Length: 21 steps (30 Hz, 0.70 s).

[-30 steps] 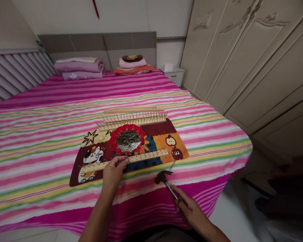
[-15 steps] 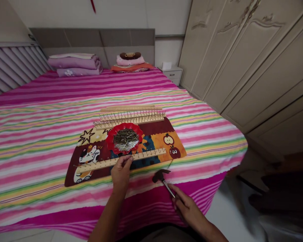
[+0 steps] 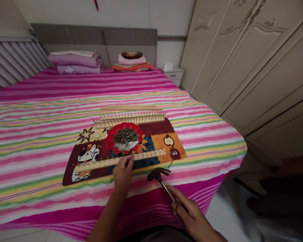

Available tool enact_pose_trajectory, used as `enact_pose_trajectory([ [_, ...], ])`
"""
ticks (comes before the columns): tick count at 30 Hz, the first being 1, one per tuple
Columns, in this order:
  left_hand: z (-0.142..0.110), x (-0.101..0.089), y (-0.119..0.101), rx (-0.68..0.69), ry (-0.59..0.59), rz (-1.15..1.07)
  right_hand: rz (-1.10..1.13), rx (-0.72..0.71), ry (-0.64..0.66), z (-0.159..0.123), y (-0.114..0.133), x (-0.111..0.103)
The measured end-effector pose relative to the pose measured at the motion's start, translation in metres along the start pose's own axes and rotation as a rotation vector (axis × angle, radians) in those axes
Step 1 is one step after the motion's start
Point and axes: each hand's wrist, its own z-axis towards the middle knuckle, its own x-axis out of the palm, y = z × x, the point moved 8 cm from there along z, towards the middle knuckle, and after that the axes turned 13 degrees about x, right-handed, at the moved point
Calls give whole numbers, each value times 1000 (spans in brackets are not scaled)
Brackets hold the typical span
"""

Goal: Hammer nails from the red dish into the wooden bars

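Observation:
My right hand (image 3: 188, 211) grips the metal handle of a claw hammer (image 3: 158, 174), whose dark head is raised over the bed's near side. Over the near edge of a long pale wooden strip (image 3: 101, 164), my left hand (image 3: 123, 169) is pinched on what looks like a nail, mostly hidden by the fingertips. Thin nails stand along the strip on both sides of this hand. Just beyond it, a red scalloped dish (image 3: 110, 143) holds a heap of loose nails (image 3: 126, 138). Strip and dish rest on a patterned mat (image 3: 151, 137).
More wooden strips (image 3: 131, 120) bristling with upright nails lie behind the dish, with plain strips (image 3: 131, 108) farther back. The striped bedspread (image 3: 206, 144) lies under everything. Folded bedding (image 3: 75, 62) sits by the headboard; a wardrobe (image 3: 254, 67) stands at the right.
The hammer head has risen and shifted a little to the left. My left hand has moved slightly right along the strip, still pinched.

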Motion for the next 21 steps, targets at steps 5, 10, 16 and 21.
enact_pose_trajectory([
  [5, -2, 3, -1, 95, -12, 23, -109, -203, -27, 6, 72, 0],
  [10, -3, 4, -3, 154, -14, 27, -201, -318, -40, 30, 99, 16],
  [16, -4, 6, -3, 179, 6, 35, -316, -391, -25, 45, 97, 34],
  [21, -2, 7, -5, 206, 17, 53, -280, -364, -12, 33, 101, 27],
])
